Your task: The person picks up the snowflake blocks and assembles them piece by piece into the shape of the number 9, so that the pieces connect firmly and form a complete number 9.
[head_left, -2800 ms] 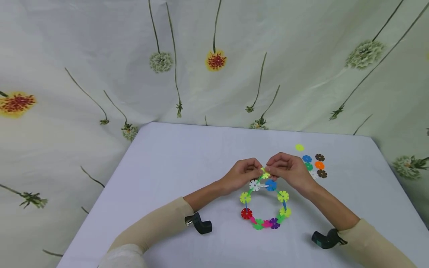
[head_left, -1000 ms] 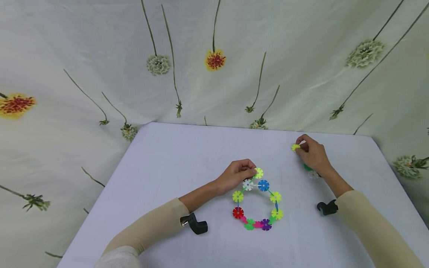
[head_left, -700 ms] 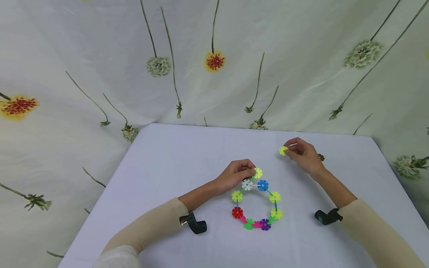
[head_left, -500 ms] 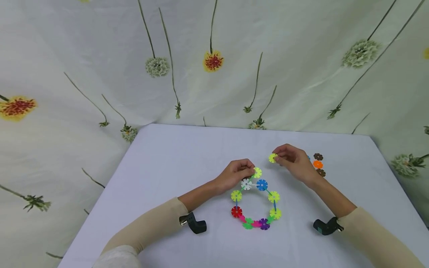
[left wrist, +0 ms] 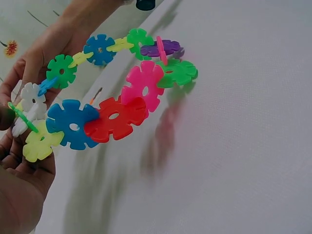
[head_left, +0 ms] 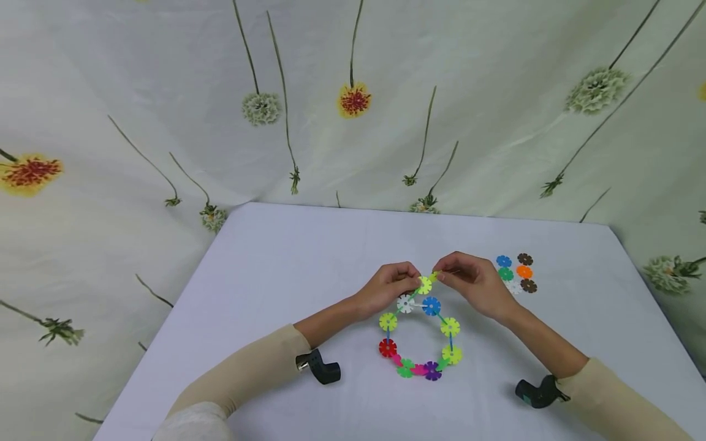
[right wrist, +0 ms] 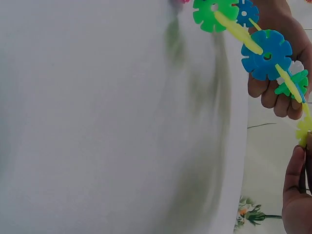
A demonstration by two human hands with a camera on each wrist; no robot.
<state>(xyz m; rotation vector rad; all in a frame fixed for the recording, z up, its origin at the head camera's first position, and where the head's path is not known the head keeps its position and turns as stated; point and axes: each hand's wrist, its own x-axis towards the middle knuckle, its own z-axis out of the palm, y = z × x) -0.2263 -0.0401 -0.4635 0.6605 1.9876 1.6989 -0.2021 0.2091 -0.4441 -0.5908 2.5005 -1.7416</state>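
A ring of linked snowflake discs in several colours, with a red disc [head_left: 388, 348] at its lower left, is held raised over the table. My left hand [head_left: 386, 289] pinches the ring near its top, by a yellow snowflake disc [head_left: 425, 285] that sticks up. In my right hand [head_left: 477, 283] a second yellow snowflake disc [head_left: 434, 277] is pinched between thumb and fingers, edge against that upper disc. Whether their slots are joined cannot be told. The left wrist view shows a blue disc [left wrist: 73, 124] in the ring; fingers hide part of the ring's top.
Loose snowflake discs lie at the back right of the white table [head_left: 309, 245]: brown [head_left: 525, 259], orange [head_left: 524, 273], blue [head_left: 504, 261], green [head_left: 505, 274] and white among them. A floral cloth [head_left: 496, 122] hangs behind the table.
The right hand left the ring, took the loose yellow disc from the back of the table and brought it left and nearer, to the ring's top. The left hand kept hold, shifting slightly left.
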